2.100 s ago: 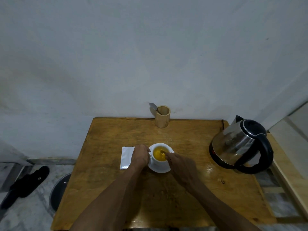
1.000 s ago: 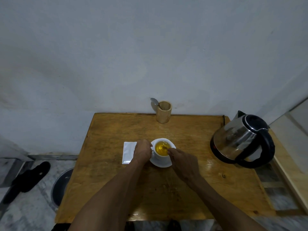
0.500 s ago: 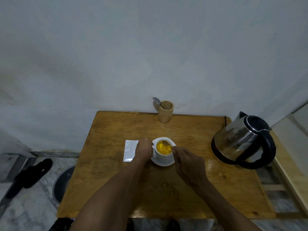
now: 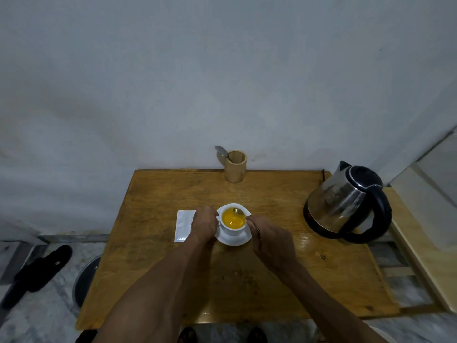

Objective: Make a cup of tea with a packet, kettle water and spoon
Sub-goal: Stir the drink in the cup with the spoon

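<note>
A white cup (image 4: 232, 230) full of yellow-orange tea stands on a white saucer (image 4: 233, 239) in the middle of the wooden table (image 4: 158, 268). My left hand (image 4: 204, 222) grips the cup's left side at the handle. My right hand (image 4: 270, 240) pinches the stem of a spoon (image 4: 238, 212) whose bowl dips into the tea at the far rim. A white packet (image 4: 183, 225) lies flat just left of my left hand. The steel kettle (image 4: 346, 205) with black handle stands at the table's right edge.
A wooden holder (image 4: 235, 165) with another spoon (image 4: 221, 152) stands at the table's back edge against the wall. On the floor to the left are a dark slipper (image 4: 37, 271) and a round dark lid (image 4: 85, 280). A pale wooden frame (image 4: 420, 233) runs along the right.
The spoon's bowl has circled inside the cup from the near side to the far rim, and the tea looks more opaque orange. My left hand has stayed on the cup.
</note>
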